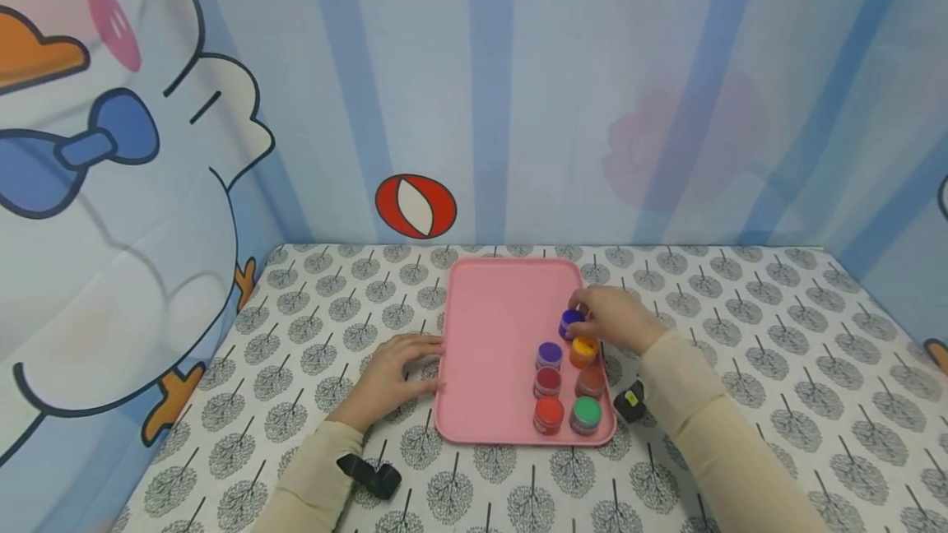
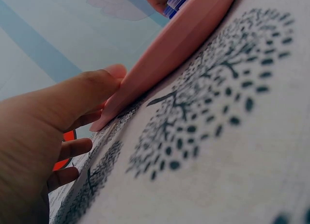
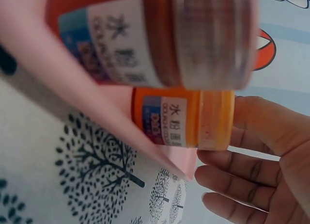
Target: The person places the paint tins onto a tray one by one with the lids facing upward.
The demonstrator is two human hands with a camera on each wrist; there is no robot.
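Observation:
My right hand pinches a dark blue gouache paint jar between thumb and fingers, at the right side of the pink tray. Just in front of that hand stands an orange paint jar; in the right wrist view the same orange jar hides the blue one. My left hand rests at the tray's left edge, fingers loosely spread. Its thumb touches the tray rim in the left wrist view.
Also on the tray are a purple jar, a dark red jar, a bright red jar, a brownish-red jar and a green jar. A tree-print cloth covers the table, with a printed curtain behind.

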